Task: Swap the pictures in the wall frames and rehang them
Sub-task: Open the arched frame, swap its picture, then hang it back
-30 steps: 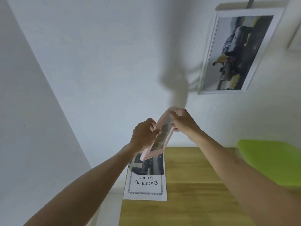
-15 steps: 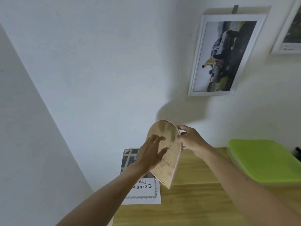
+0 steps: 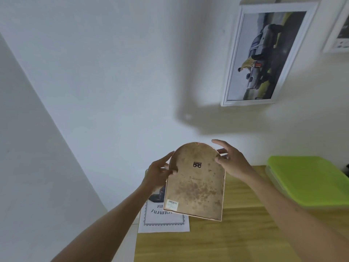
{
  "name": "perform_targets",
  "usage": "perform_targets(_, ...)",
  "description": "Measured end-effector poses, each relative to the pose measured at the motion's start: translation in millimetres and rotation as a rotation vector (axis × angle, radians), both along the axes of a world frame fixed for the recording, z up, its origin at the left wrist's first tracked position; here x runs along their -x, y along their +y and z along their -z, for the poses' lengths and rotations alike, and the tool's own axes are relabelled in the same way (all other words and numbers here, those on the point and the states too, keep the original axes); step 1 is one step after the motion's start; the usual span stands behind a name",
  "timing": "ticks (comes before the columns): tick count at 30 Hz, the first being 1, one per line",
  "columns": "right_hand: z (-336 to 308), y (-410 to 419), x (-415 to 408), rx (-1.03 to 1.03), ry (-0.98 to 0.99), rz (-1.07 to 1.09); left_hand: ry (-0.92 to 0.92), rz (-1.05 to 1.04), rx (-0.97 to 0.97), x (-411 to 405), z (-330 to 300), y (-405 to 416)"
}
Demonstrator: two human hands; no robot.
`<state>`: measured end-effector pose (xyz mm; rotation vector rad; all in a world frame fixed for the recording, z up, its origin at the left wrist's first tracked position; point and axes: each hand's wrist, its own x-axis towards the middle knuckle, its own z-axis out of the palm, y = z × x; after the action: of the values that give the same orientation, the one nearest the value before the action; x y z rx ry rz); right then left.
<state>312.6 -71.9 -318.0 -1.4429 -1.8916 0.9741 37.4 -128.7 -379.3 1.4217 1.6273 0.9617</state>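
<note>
An arch-topped frame (image 3: 196, 184) is held up in front of the wall with its brown, stained back toward me; a small metal hanger and a barcode sticker show on it. My left hand (image 3: 158, 173) grips its left edge, thumb on the back. My right hand (image 3: 231, 162) pinches the upper right edge, with the other fingers spread. A white frame with a car picture (image 3: 262, 55) hangs on the wall at the upper right. A printed document sheet (image 3: 162, 218) lies on the wooden table (image 3: 236, 237), partly hidden by the frame.
A lime-green lidded box (image 3: 309, 178) sits on the table's right side. Another white frame (image 3: 340, 33) hangs at the far right edge of the wall. The table's left edge stands near the side wall.
The arched frame has turned from edge-on to its back facing me squarely. My left hand shifted from flat on the back to gripping the left edge; the view moved closer.
</note>
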Motion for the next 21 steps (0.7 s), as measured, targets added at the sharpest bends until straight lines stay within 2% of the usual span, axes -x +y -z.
perform_targets(3, 10, -7, 12, -0.264, -0.304, -0.047, -0.085, -0.023, 0.023, 0, 0, -5)
perform_targets(5, 17, -10, 19, -0.317, -0.442, -0.064, -0.119, -0.020, 0.019, 0, 3, -7)
perform_targets(8, 24, -11, 28, -0.314, -0.525, -0.063, -0.128, -0.016, 0.002, 1, 7, -9)
perform_targets(11, 28, -12, 38, -0.222, -0.528, -0.060, -0.111, -0.041, -0.008, -1, 6, -12)
perform_targets(17, 25, -4, 49, 0.079, -0.403, -0.020, -0.003, -0.107, -0.005, -7, 16, -18)
perform_targets(21, 24, 3, 50, 0.191, -0.352, 0.011, -0.056, -0.109, 0.008, -14, 18, -24)
